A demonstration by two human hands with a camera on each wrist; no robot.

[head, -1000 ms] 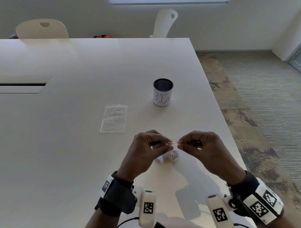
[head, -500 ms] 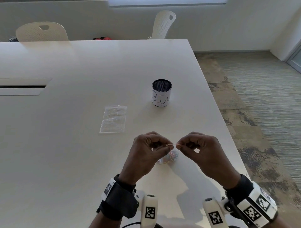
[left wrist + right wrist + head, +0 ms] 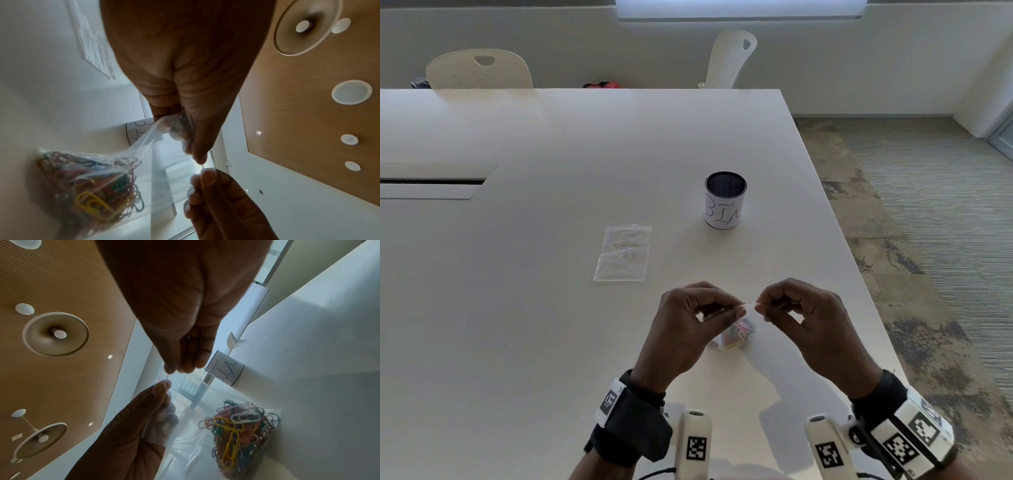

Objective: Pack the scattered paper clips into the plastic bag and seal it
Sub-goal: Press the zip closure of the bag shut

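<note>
The left hand [image 3: 688, 329] and the right hand [image 3: 801, 318] each pinch the zip strip of one clear plastic bag [image 3: 156, 164] between thumb and fingertips, holding it just above the white table [image 3: 517, 342] with its heap of coloured paper clips [image 3: 240, 433] sagging at the bottom. Since a second ago the pinches have barely shifted along the strip, so sealing looks under way, not finished. Further left lies one spare flat bag [image 3: 624, 253], further right one mesh cup [image 3: 725, 199], and two chairs stand behind.
</note>
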